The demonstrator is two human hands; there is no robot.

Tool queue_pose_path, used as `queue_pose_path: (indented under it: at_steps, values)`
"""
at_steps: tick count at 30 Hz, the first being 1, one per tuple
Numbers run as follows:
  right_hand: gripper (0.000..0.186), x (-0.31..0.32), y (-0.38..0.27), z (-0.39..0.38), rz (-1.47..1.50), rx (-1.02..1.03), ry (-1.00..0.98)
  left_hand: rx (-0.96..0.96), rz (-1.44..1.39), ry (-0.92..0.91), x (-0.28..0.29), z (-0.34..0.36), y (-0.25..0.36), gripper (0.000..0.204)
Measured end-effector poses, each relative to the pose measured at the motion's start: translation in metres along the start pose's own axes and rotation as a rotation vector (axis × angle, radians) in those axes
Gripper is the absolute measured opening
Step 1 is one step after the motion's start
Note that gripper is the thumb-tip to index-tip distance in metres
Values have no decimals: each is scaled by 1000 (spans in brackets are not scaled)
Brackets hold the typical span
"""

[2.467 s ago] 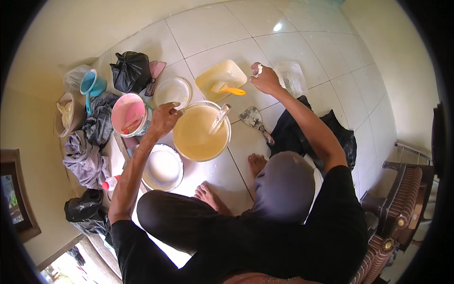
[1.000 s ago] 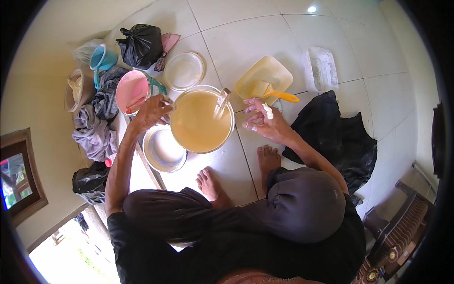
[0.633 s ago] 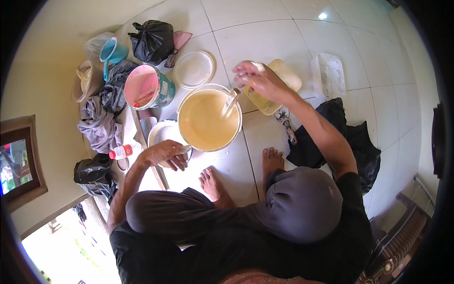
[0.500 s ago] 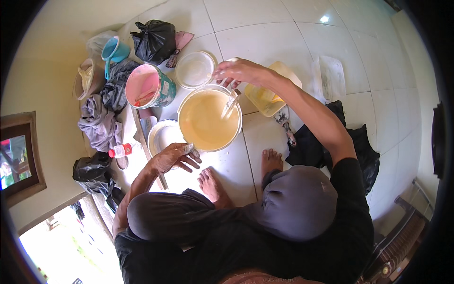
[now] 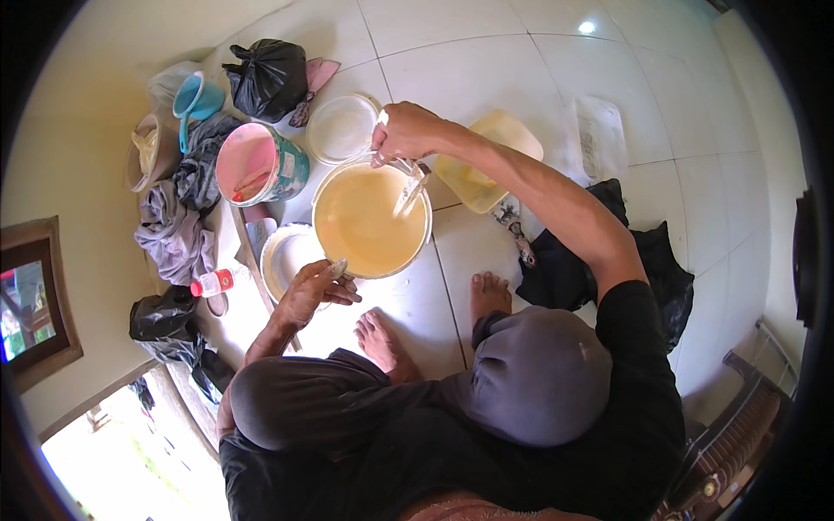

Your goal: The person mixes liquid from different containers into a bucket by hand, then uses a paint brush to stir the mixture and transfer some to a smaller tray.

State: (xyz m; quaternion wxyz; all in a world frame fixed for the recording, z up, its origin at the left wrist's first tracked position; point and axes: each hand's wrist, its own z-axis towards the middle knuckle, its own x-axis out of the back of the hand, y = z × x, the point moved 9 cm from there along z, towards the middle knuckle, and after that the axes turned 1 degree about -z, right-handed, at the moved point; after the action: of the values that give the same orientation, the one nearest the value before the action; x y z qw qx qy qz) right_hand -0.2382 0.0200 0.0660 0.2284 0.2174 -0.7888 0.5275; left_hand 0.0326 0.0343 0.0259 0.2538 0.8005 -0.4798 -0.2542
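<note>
Centrally, a round bucket [image 5: 325, 237] of cream paint [image 5: 365, 221] stands on the tiled floor [image 5: 469, 78], a smeared tool [image 5: 415, 187] leaning in it toward the far right rim. The left hand [image 5: 314, 291] is half spread at the near left rim, thumb a little apart from the fingers; whether it touches the bucket is unclear. The right hand [image 5: 400, 135] is curled in at the far rim, and I cannot tell whether it grips anything. Its forearm passes over a cream tray [image 5: 517, 130] to the right. Left of the bucket stands a pink-stained pail [image 5: 291, 169], with a pale basin [image 5: 291, 252] nearer, partly behind the left hand. Beyond the bucket, just left of the right hand, lies a round lid [image 5: 340, 126].
</note>
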Motion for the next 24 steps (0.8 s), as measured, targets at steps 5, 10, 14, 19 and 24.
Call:
queue_pose_path:
  at_steps: [5,10,14,19,24]
  values:
    - [36,9,-22,-15,218,-48,-88,-35,6,18,1,4,8,39]
    - [32,-5,-37,-27,248,71,-66,-39,48,30,5,9,12,37]
    - [28,-31,-68,-54,259,142,4,-94,53,12,11,13,18,32]
    - [29,-52,-100,-75,26,258,228,-183,-22,64,37,24,28,39]
    - [43,-77,-107,-82,-152,495,258,-63,-166,27,39,23,35,75]
